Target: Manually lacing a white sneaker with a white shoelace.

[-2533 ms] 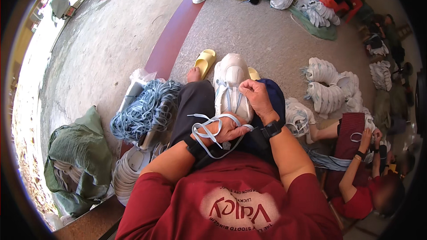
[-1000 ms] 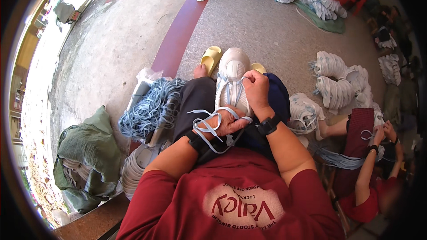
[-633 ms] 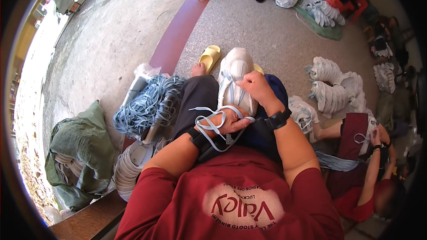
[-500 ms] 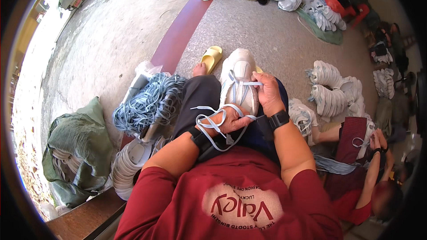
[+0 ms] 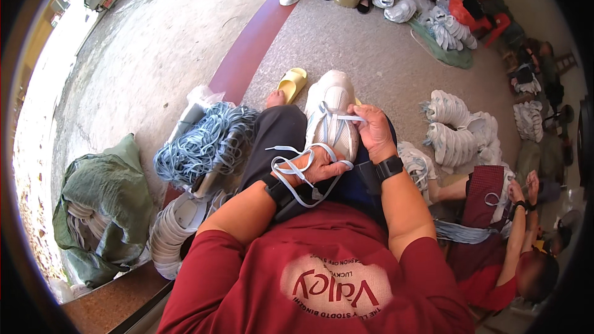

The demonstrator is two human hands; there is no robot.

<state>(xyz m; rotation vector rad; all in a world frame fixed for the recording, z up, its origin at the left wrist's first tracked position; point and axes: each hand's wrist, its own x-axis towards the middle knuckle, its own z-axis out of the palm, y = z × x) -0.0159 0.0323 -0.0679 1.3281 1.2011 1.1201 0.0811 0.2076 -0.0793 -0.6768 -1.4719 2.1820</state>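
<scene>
The shoe (image 5: 331, 91) is judged part-laced, lace (image 5: 342, 117) pinched by right hand (image 5: 376, 134) at the shoe's three o'clock, tail (image 5: 281, 148) unthreaded, left hand (image 5: 324, 167) grip unclear.

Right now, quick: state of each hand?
Left hand: at the white shoe, fingers mostly hidden; grip cannot be told.
Right hand: closed, pinching a pale blue lace.

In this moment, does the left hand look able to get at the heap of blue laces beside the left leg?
Probably yes: the heap of blue laces lies just past the left leg, uncovered. But the left hand is at the white shoe, a pale lace looped across it.
</scene>
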